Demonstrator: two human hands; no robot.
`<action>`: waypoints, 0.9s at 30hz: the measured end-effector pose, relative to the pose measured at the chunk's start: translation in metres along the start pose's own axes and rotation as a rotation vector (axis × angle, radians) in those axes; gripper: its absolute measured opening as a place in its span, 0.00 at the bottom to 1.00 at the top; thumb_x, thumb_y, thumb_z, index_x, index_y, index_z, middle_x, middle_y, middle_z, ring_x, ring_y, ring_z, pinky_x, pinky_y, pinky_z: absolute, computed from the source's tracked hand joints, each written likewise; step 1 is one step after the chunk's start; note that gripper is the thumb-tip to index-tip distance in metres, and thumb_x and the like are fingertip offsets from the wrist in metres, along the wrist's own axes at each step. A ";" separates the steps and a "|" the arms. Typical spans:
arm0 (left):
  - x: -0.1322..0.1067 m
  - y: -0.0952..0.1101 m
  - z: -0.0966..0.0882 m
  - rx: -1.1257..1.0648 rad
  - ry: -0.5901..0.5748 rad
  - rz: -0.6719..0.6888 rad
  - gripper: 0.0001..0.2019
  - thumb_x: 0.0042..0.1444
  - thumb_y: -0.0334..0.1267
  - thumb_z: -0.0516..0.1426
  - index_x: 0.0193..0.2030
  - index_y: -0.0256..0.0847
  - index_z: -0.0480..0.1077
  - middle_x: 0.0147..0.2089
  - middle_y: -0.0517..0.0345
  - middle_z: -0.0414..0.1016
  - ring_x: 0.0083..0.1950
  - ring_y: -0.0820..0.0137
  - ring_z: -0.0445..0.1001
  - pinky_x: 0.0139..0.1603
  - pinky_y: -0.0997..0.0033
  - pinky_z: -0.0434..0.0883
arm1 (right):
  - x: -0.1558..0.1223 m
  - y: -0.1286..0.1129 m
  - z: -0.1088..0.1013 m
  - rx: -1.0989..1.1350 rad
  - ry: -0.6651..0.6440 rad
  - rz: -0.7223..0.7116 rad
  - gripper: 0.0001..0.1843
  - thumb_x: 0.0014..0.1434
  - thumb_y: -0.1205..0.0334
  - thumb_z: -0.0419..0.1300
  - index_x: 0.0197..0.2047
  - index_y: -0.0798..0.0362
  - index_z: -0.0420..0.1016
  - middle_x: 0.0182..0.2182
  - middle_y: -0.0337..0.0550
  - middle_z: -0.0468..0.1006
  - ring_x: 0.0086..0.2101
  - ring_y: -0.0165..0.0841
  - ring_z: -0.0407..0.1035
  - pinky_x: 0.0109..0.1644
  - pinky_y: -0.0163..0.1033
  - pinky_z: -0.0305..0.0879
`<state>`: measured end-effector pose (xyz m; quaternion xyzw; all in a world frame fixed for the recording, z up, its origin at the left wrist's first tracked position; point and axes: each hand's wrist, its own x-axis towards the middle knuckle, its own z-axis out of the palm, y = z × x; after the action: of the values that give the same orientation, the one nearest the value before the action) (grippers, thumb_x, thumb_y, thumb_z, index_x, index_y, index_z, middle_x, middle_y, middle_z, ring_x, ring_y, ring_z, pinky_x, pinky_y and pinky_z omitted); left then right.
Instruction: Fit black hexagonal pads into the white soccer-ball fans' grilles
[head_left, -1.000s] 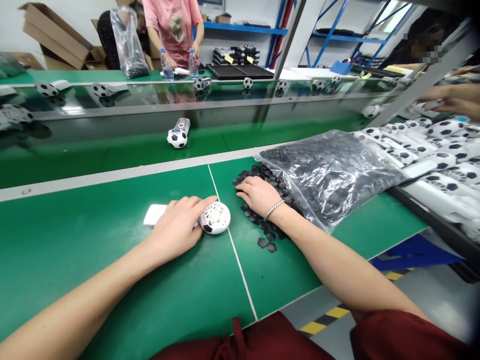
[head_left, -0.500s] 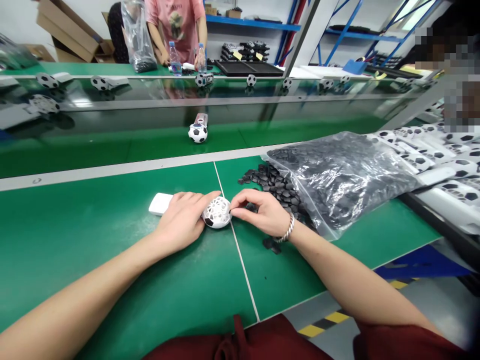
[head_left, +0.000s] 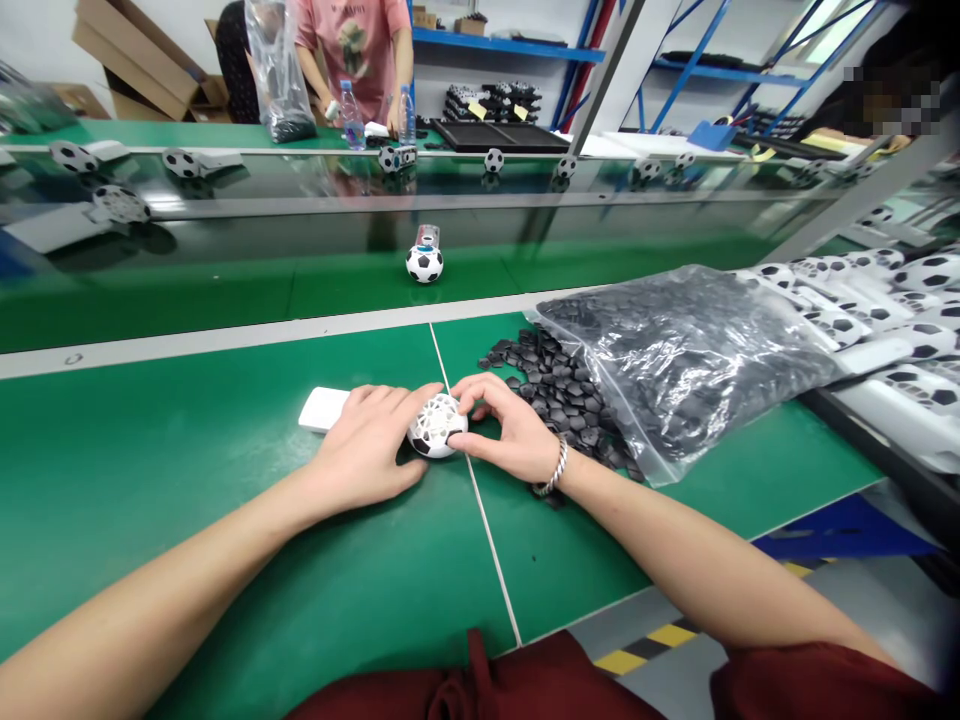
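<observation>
A white football-shaped fan (head_left: 435, 426) with a flat white handle lies on the green table (head_left: 187, 480). My left hand (head_left: 364, 448) rests over its handle and holds it down. My right hand (head_left: 506, 430) touches the ball's right side, fingertips pinched on its surface; a small black piece may be under them but I cannot make it out. Loose black hexagon pieces (head_left: 559, 385) lie just right of the ball, spilling from a clear plastic bag (head_left: 675, 345).
A finished black-and-white ball fan (head_left: 424, 262) rides the conveyor belt (head_left: 225, 290) behind. White ball fans (head_left: 885, 300) are stacked at the right. A person in a pink shirt (head_left: 352, 50) stands across the line beside water bottles (head_left: 349, 115).
My right hand left the pile of black pieces and came to the white ball's right side. The ball fan on the conveyor drifted right. My left hand stayed put.
</observation>
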<state>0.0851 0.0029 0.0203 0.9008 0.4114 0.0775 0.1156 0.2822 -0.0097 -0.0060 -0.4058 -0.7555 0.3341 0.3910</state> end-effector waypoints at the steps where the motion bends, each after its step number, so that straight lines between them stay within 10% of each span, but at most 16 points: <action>1: -0.001 0.001 0.001 -0.013 0.019 -0.001 0.33 0.46 0.47 0.57 0.59 0.43 0.54 0.47 0.53 0.70 0.48 0.59 0.65 0.52 0.56 0.56 | 0.000 0.001 0.000 0.009 -0.009 0.031 0.17 0.48 0.59 0.63 0.40 0.52 0.64 0.44 0.46 0.67 0.44 0.35 0.64 0.41 0.39 0.66; 6: -0.001 0.006 0.007 -0.031 0.125 -0.041 0.37 0.43 0.65 0.53 0.55 0.42 0.59 0.43 0.53 0.71 0.45 0.58 0.66 0.51 0.54 0.56 | 0.001 0.004 0.001 0.094 -0.141 0.147 0.31 0.49 0.58 0.62 0.55 0.52 0.56 0.53 0.51 0.65 0.52 0.39 0.62 0.47 0.45 0.66; 18: 0.001 0.011 0.009 -0.092 0.184 -0.032 0.28 0.49 0.58 0.52 0.50 0.40 0.63 0.40 0.53 0.71 0.42 0.59 0.66 0.47 0.55 0.58 | 0.007 0.000 0.001 0.244 -0.146 0.201 0.26 0.50 0.59 0.62 0.51 0.54 0.60 0.45 0.49 0.73 0.45 0.35 0.69 0.46 0.41 0.68; 27: -0.010 0.017 0.005 -0.242 0.046 0.094 0.30 0.46 0.49 0.58 0.56 0.44 0.59 0.50 0.55 0.69 0.59 0.55 0.55 0.64 0.46 0.35 | 0.008 0.025 -0.048 -0.798 0.070 0.191 0.14 0.54 0.56 0.58 0.39 0.57 0.74 0.36 0.51 0.72 0.40 0.42 0.66 0.46 0.49 0.64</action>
<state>0.0919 -0.0165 0.0198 0.8965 0.3590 0.1526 0.2101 0.3296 0.0174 -0.0015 -0.6049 -0.7710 0.0358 0.1957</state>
